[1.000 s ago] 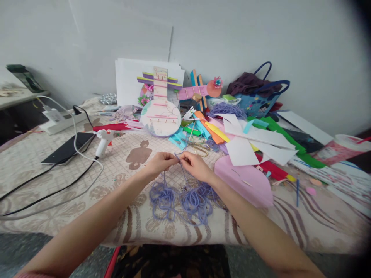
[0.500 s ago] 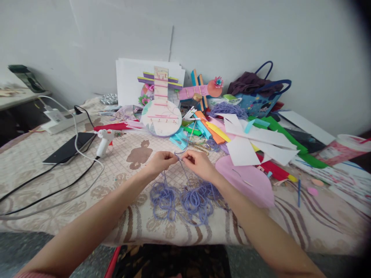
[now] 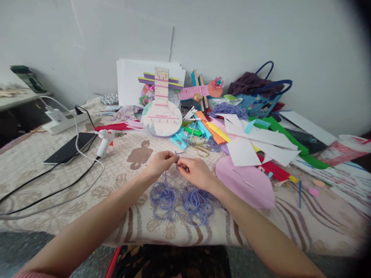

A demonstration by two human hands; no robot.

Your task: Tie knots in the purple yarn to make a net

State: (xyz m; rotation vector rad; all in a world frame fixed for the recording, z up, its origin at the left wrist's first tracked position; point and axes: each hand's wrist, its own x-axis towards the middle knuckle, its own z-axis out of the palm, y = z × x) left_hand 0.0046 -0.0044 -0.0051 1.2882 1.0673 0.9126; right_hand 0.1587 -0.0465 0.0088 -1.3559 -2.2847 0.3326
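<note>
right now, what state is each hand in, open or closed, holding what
Left hand: closed, pinching yarn.
Right hand: fingers curled by left fingertips; whether pinched shut on yarn cannot be told.

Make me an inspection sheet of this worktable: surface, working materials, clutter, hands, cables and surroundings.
Surface: patterned tablecloth, brown motifs; spills nothing seen for certain.
Working materials: purple yarn in two loose heaps near the front edge.
Clutter: white paper pieces, pink sheet and gold-handled scissors centre to right; glue gun and dark flat device left.
Hands: left hand pinches yarn; right hand close beside it, its grip hard to make out.
Cables: white cable crosses the dark flat device; power strip at left.
Surroundings: grey wall behind; blue bag back right.
</note>
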